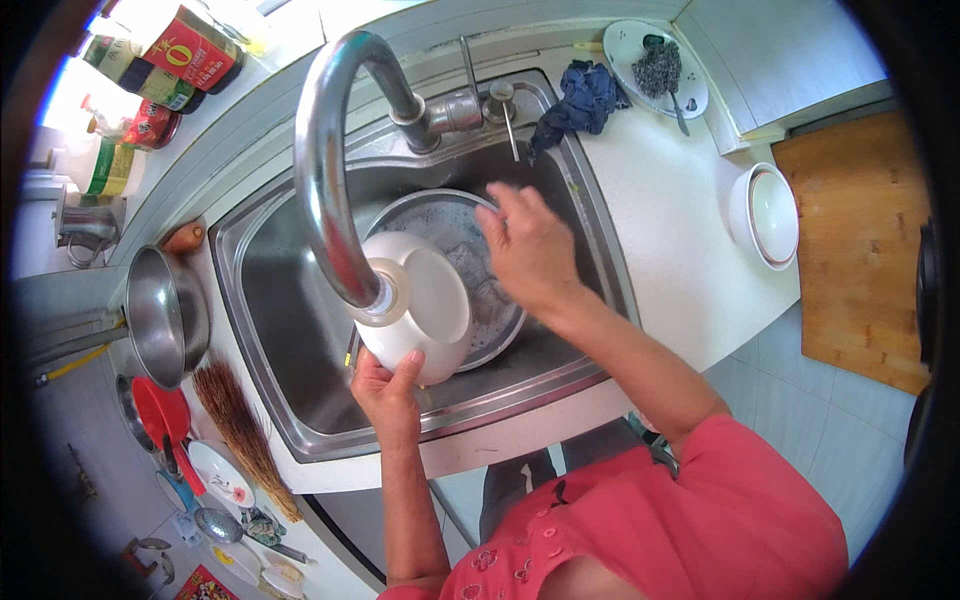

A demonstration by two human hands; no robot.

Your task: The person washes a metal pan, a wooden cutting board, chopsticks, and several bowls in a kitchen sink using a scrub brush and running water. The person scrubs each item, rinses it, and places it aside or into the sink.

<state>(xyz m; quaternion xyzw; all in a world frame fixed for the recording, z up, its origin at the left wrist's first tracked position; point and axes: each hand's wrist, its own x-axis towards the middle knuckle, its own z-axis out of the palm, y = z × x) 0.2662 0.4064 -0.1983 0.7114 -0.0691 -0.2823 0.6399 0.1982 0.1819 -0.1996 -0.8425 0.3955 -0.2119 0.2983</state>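
My left hand (390, 386) grips the lower rim of a white ceramic bowl (386, 341), thumb on its outside. The bowl is tilted so that its underside and foot ring show, right below the outlet of the curved chrome faucet (322, 161). Slightly blurred, my right hand (531, 251) hovers to the right of the bowl, fingers bent and apart, with nothing visible in it. Beneath both hands, a round metal basin (514, 326) of sudsy water rests in the stainless steel sink (281, 337). A greyish cloth-like shape (469, 262) is under the suds.
Right of the sink lie a dark blue cloth (581, 97), a plate with a scouring pad and spoon (626, 82), stacked white bowls (739, 217) and a wooden board (855, 247). On the left are a metal bowl (154, 315), a straw brush (244, 435) and a red ladle (169, 409).
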